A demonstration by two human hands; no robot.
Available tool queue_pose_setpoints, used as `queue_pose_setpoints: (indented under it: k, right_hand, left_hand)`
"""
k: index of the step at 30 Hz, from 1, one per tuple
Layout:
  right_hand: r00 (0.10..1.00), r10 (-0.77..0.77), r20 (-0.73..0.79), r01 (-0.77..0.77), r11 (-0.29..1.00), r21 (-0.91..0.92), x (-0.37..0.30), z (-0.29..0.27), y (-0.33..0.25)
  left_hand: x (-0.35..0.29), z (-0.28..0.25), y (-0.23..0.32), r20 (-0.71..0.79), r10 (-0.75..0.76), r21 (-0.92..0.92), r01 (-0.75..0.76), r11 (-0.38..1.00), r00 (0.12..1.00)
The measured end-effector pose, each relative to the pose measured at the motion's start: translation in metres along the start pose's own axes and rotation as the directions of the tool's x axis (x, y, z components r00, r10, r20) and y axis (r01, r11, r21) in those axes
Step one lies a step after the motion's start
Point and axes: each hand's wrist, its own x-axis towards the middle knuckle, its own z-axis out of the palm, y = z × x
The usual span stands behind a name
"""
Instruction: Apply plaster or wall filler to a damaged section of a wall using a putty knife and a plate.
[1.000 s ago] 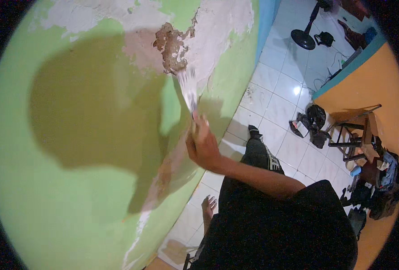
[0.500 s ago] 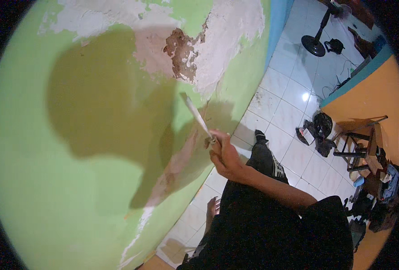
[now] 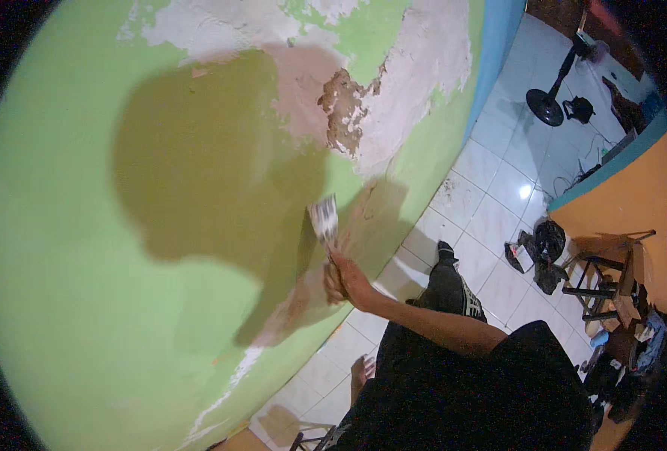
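While my head view faces the green wall (image 3: 191,323) | my right hand (image 3: 351,283) has its fingers clamped on a white-smeared scraper (image 3: 324,218), below the crumbled brown patch (image 3: 342,113) | my left hand (image 3: 360,370) hangs over floor tiles (image 3: 491,225), fingers loosely apart

Right hand (image 3: 346,282) is blurring slightly and covering the handle of the flat whitish scraper (image 3: 324,216). Loose black cloth shirt (image 3: 461,391) is hiding most of the left forearm (image 3: 357,388). Lower edge is cutting off a dark, thin-legged piece of furniture (image 3: 312,439). Crumpled black plastic bags (image 3: 550,239) are concealing any contents.
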Motion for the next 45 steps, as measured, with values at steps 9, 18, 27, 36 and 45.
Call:
queue_pose_setpoints:
  k: [9,18,27,36,45]
  right_hand:
    - [0.956,-0.266,-0.127,0.263,0.964,-0.037,0.032,0.035,-0.066]
    - [0.974,-0.079,-0.211,0.047,0.987,-0.155,-0.013,0.028,-0.048]
    - [0.982,-0.034,-0.183,0.012,0.993,-0.119,-0.021,0.020,-0.042]
    - [0.995,-0.029,-0.093,0.030,1.000,0.009,0.015,0.047,-0.081]
    - [0.804,-0.517,-0.295,0.249,0.741,-0.623,-0.047,0.026,-0.075]
  left_hand:
    - [-0.013,-0.017,-0.041,0.066,-0.049,-0.104,0.056,0.993,0.997]
    - [-0.006,-0.007,0.028,0.005,0.001,-0.030,-0.001,1.000,1.000]
    - [-0.010,0.021,0.054,-0.047,0.114,-0.002,-0.114,0.993,0.992]
    - [0.052,-0.022,-0.028,0.144,-0.112,0.053,0.105,0.993,0.983]
    - [0.011,0.026,0.008,0.043,-0.013,-0.043,0.015,0.999,0.999]
